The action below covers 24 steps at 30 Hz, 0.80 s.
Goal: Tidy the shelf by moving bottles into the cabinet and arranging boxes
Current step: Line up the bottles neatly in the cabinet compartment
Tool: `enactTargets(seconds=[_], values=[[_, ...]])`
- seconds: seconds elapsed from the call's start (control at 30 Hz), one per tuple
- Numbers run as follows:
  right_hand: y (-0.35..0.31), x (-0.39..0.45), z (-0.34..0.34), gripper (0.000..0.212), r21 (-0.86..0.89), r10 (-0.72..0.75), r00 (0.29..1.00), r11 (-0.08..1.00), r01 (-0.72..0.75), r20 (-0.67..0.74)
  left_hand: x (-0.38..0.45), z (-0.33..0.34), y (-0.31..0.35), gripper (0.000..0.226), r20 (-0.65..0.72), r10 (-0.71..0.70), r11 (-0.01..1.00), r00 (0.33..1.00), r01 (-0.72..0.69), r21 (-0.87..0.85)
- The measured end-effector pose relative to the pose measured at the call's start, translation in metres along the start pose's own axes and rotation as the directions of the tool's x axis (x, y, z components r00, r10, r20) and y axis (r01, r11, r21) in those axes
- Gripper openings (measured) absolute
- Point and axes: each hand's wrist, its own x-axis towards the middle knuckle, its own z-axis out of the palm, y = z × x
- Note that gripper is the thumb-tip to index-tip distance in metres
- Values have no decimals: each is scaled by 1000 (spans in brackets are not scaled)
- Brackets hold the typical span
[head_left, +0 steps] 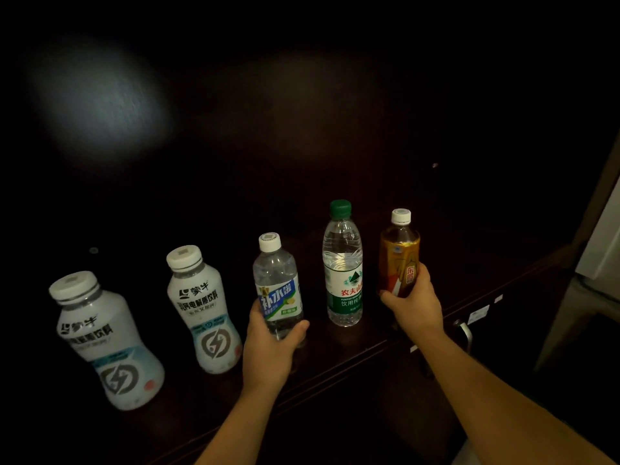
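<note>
Several bottles stand in a row on a dark wooden shelf (pixel 339 360). My left hand (pixel 268 350) grips the base of a clear bottle with a blue-and-white label and white cap (pixel 276 280). My right hand (pixel 414 303) is wrapped around the lower part of an amber tea bottle with a white cap (pixel 399 253). Between them stands a clear water bottle with a green cap (pixel 343 263), untouched. To the left stand two white bottles with lightning logos, one (pixel 204 310) nearer the middle and one (pixel 107 340) at the far left.
The space behind the bottles is very dark, with a dim patch of light (pixel 97 92) on the back panel. A metal handle (pixel 466 333) sits below the shelf's front edge at the right. A pale upright surface (pixel 600 243) rises at the far right.
</note>
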Motion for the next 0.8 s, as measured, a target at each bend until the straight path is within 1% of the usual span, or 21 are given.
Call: enactTargets(seconds=[0.1,0.13,0.17,0.2,0.27,0.3,0.33,0.37,0.43,0.47,0.5,0.53,0.57,0.6,0.67,0.7,0.77,0.8], values=[[-2,0,-4,96,3,21,999,1000,-21,46,-2,-1,3,87,-7,-18,1000,1000,18,18],[-5,-2,-7,99,4,28,999,1000,-28,33,-3,-1,5,90,-1,-27,999,1000,27,26],[-6,-7,-12,98,1,39,999,999,-39,-16,-5,0,8,93,9,-34,999,999,33,29],[-10,-15,-14,94,7,40,996,999,-40,-85,-8,-2,10,96,15,-39,999,999,39,23],[-20,-41,-16,76,37,-25,973,999,34,-228,-20,-8,14,96,36,-58,998,998,58,16],[-28,-58,-13,67,53,-75,966,994,91,-247,-31,-13,14,93,30,-73,997,997,73,26],[-36,-77,-7,61,65,-123,967,988,141,-222,-44,-19,14,87,6,-74,997,997,74,37],[-44,-95,1,59,74,-165,972,981,179,-165,-59,-27,12,79,-39,-48,997,998,50,52],[-58,-126,23,65,88,-218,976,972,216,3,-83,-50,9,62,-204,69,992,977,-46,117],[-66,-137,37,72,93,-226,971,971,218,83,-91,-65,7,57,-303,137,982,943,-91,163],[-74,-145,49,79,104,-226,964,972,213,141,-94,-81,5,56,-405,191,971,894,-110,213],[-82,-150,60,86,126,-214,960,973,194,180,-94,-98,2,57,-495,219,961,841,-98,259],[-89,-151,70,91,153,-188,960,975,159,206,-91,-115,1,60,-562,219,956,798,-60,288],[-95,-151,79,95,172,-158,961,978,120,228,-87,-132,0,66,-607,182,958,773,-1,286],[-102,-147,92,94,187,-125,957,979,77,262,-74,-161,-4,81,-634,14,974,773,133,184],[-103,-144,96,91,184,-121,955,980,72,269,-67,-173,-6,91,-609,-63,972,791,186,141],[-103,-136,102,87,161,-105,957,985,62,272,-50,-191,-13,104,-494,-147,966,857,231,113],[-102,-132,103,84,150,-90,958,987,50,273,-43,-196,-18,104,-419,-169,968,892,230,99]])
